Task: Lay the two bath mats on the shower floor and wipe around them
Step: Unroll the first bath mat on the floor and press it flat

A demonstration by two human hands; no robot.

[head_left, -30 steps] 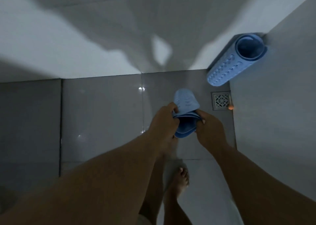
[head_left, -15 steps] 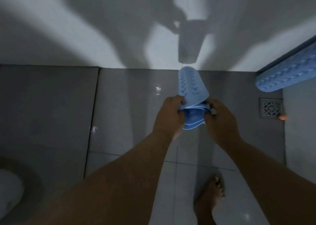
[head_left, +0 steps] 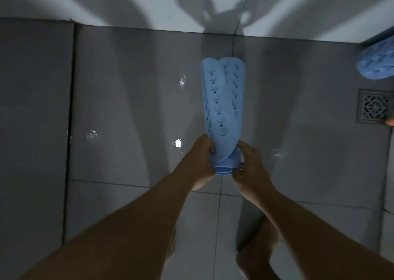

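A rolled blue bath mat (head_left: 222,100) with suction cups and small holes is held over the grey tiled shower floor (head_left: 132,109), its far end pointing toward the back wall. My left hand (head_left: 201,158) grips its near end from the left, and my right hand (head_left: 250,164) grips it from the right. The roll has loosened, with one flap overlapping near my hands. A second rolled blue mat (head_left: 378,63) leans in the far right corner, cut off by the frame edge.
A square metal floor drain (head_left: 374,106) sits at the right, near the side wall. A dark groove (head_left: 70,120) runs down the floor on the left. My bare feet (head_left: 255,256) stand on the lighter tiles below. The white back wall (head_left: 128,2) carries shadows.
The view has shifted left and down, so the corner mat and drain slid toward the right edge. The held mat has tipped forward and lengthened, its roll loosening between both hands.
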